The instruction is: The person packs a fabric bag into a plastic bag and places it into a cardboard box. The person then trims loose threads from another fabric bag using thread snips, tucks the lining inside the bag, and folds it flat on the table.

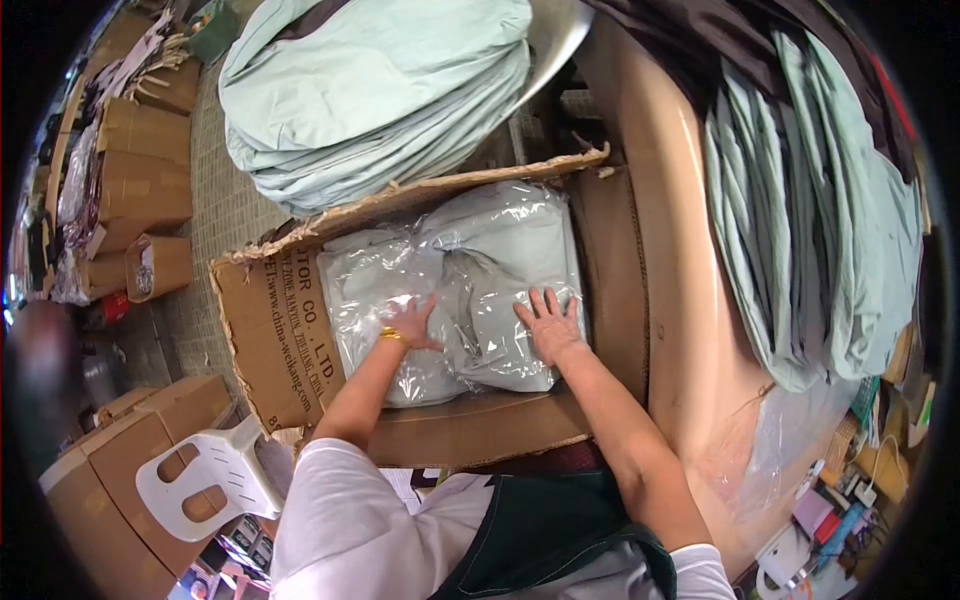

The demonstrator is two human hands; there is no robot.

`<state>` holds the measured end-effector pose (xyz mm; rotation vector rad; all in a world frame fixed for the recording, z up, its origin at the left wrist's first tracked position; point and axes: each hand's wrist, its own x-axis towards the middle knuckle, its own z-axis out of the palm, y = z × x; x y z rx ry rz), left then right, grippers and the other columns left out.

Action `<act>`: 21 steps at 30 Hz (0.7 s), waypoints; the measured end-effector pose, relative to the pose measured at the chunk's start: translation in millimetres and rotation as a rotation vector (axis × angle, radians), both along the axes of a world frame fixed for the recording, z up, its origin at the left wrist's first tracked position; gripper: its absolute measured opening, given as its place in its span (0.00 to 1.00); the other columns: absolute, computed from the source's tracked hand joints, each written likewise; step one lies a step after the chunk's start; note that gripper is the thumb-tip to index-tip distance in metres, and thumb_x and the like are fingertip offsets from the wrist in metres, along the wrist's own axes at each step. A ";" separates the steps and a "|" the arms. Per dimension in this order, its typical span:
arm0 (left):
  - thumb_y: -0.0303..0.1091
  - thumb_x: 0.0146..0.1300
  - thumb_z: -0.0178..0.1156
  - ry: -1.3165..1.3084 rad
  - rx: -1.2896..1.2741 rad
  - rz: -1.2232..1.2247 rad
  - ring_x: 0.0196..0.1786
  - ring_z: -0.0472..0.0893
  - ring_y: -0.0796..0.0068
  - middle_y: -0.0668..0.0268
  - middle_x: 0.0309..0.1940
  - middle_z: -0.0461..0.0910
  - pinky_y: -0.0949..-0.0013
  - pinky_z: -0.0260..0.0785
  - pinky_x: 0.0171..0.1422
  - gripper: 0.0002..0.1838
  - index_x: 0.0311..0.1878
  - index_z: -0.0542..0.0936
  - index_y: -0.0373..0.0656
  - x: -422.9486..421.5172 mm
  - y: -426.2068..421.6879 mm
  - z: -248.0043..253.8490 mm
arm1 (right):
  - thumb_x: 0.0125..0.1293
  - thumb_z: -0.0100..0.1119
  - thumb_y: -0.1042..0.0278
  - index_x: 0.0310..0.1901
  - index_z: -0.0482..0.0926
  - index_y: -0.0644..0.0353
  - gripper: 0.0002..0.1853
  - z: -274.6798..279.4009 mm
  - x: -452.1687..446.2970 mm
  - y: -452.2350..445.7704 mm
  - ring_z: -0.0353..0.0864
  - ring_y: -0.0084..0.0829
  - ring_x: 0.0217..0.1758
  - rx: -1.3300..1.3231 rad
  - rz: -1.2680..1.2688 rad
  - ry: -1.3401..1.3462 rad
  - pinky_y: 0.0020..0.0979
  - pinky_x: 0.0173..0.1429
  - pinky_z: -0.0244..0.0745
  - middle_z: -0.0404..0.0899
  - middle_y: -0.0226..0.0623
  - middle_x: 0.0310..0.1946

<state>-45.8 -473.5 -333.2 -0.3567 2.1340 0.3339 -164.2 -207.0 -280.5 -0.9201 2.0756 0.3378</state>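
Note:
Inside an open cardboard box (pixel 262 330) lie clear plastic bags of folded pale grey-green garments, in two side-by-side stacks. My left hand (pixel 412 325), with a yellow band at the wrist, rests spread on the left bagged garment (pixel 375 270). On the right bagged garment (pixel 505 225) my right hand (pixel 552 325) lies flat, its fingers apart. Neither hand grips anything. How deep the bags go in the box is hidden.
Beyond the box is a large pile of pale green garments (pixel 370 90). More garments (pixel 800 220) drape over the table (pixel 680 300) at right. A white plastic chair (pixel 215 480) stands at lower left, near cardboard boxes (pixel 140 440). Tools and cups clutter the lower right.

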 end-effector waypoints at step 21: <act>0.33 0.56 0.68 1.180 0.304 -0.086 0.69 0.68 0.44 0.49 0.64 0.72 0.53 0.58 0.74 0.25 0.58 0.78 0.42 -97.9 45.9 151.5 | 0.69 0.60 0.62 0.63 0.72 0.60 0.24 356.3 88.7 124.1 0.76 0.40 0.62 -1.106 -0.571 -0.447 0.42 0.66 0.70 0.75 0.45 0.59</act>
